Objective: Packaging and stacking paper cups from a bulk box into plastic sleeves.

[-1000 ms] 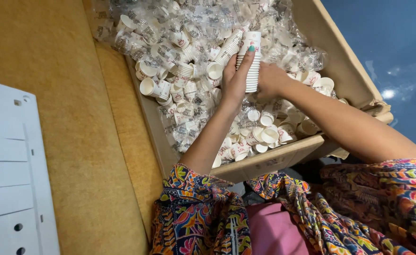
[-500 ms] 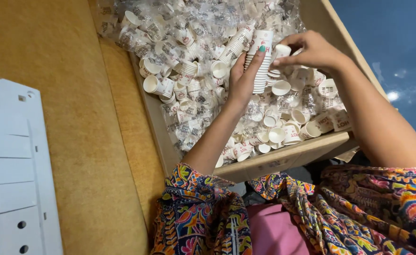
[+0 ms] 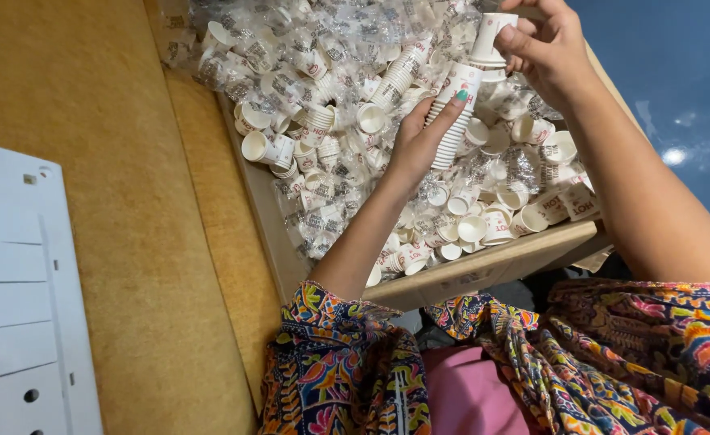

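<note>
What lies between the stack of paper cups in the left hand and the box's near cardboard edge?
In the head view, loose white paper cups and clear plastic wrappers fill the stretch from the stack of cups in the left hand down to the box's near edge.

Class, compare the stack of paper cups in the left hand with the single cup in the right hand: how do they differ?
The stack of cups is long, many nested together, and leans diagonally in the left hand; the single cup is short and sits at the stack's upper end, pinched by the right hand. Both are small white paper cups with red print, held over the cardboard box.
</note>
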